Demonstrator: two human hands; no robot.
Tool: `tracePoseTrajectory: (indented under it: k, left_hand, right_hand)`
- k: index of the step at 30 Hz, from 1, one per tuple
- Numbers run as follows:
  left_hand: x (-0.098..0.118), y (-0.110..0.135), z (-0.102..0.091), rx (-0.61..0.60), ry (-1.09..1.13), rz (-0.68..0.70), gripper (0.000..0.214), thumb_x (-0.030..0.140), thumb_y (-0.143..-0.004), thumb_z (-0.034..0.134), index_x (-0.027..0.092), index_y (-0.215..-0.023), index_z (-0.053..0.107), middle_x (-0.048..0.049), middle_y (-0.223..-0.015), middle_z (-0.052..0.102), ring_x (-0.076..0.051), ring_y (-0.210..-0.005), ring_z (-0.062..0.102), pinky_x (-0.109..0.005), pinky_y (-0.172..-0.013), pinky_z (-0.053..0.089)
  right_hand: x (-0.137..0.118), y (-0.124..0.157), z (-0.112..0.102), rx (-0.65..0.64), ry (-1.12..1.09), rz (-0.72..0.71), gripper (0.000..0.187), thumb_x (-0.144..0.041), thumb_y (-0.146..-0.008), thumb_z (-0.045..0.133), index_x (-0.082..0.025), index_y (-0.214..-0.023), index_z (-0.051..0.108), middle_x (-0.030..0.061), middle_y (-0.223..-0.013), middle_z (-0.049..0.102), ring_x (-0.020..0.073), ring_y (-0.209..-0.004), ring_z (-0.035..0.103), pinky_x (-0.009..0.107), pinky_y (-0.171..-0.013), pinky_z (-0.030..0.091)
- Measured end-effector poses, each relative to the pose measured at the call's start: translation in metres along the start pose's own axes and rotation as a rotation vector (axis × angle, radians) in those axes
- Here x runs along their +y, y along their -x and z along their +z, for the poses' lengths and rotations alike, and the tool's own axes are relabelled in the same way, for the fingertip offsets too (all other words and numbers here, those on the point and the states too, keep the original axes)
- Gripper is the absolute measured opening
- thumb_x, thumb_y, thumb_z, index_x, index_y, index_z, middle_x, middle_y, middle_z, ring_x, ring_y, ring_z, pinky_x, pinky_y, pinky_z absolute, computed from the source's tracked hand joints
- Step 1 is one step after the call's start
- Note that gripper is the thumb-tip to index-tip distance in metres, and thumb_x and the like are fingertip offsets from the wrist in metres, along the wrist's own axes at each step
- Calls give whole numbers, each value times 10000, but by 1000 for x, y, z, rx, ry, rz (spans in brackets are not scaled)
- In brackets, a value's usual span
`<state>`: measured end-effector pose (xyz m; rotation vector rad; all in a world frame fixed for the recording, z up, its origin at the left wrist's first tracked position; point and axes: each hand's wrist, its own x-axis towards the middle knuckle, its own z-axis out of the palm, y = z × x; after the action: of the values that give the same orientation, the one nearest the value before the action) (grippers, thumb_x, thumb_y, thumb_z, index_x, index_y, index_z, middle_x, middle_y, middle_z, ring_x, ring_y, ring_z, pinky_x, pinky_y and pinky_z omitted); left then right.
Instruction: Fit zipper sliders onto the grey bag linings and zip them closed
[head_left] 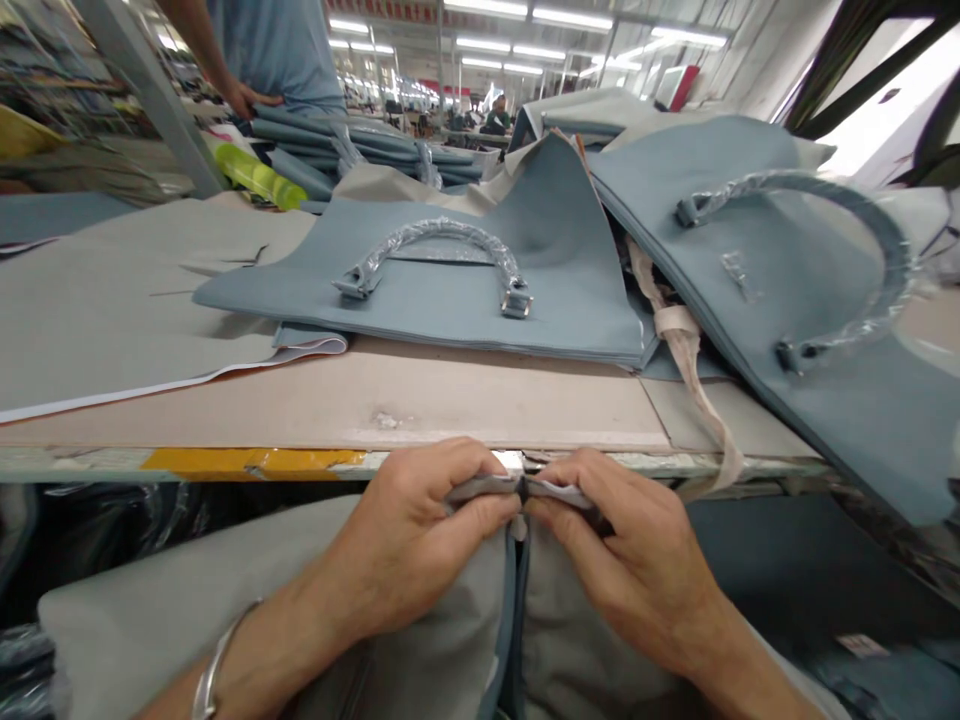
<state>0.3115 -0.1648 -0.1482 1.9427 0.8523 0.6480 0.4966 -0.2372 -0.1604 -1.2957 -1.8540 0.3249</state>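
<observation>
My left hand [409,535] and my right hand [622,555] meet just below the table's front edge [450,462]. Both pinch the folded top edge of a grey-lined, blue-edged fabric piece [420,650] that hangs down over my lap. The fingers of each hand are closed on that edge, thumbs nearly touching in the middle. A bracelet circles my left wrist. On the table beyond lies a blue bag panel [450,300] with a plastic-wrapped handle [442,240].
A second blue panel with a wrapped handle [825,270] slopes off the right of the table. Beige sheets [112,290] cover the left. Yellow tape [247,462] marks the edge. Another person in a blue shirt [277,50] stands at the back left by stacked blue pieces and a yellow-green bottle [259,178].
</observation>
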Motion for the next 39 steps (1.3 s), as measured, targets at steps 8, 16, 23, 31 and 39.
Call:
tracePoseTrajectory:
  k: [8,16,23,31,39]
  left_hand:
    - [14,-51,-29,-88,113,1,117,269,-806,658,154,-819,674,32,-708,608,-110,-654,501,-215,-608,358]
    - [46,-73,-42,-70,31,31,137,260,-783,631,131,-746,601,54,-634,493,-73,-565,398,-182,-517,280]
    - [56,-75,-47,-108,-81,93,168,297,-782,627,130,-776,639,50,-644,542,-88,-594,439,-173,-520,315]
    - [50,-78,-39,-257,-164,30,236,341,-669,668,110,-711,687,42,-544,489,-99,-506,390,-211,-486,281]
    - [85,-9,-25,-368,-84,86,192,303,-739,670,112,-737,652,40,-619,479,-94,-595,381,-202,-549,295]
  right_hand:
    - [-6,-55,-26,-1,344,49,78,-118,-858,681,-143,-796,640,-10,-751,619,129,-681,537,251,-639,312]
    - [-12,-92,-43,72,398,130,182,-183,-823,670,-132,-665,597,-9,-604,511,121,-597,418,264,-574,200]
    - [30,-72,-85,-380,-224,217,569,-440,-757,723,-140,-1222,589,34,-1004,635,189,-855,557,230,-692,411]
    - [43,-19,-77,-522,-353,257,322,-428,-771,655,-118,-817,581,-21,-745,479,112,-684,417,184,-625,336]
    - [6,25,-82,-669,-415,364,333,-401,-670,740,-118,-708,570,-31,-659,448,92,-615,385,166,-563,334]
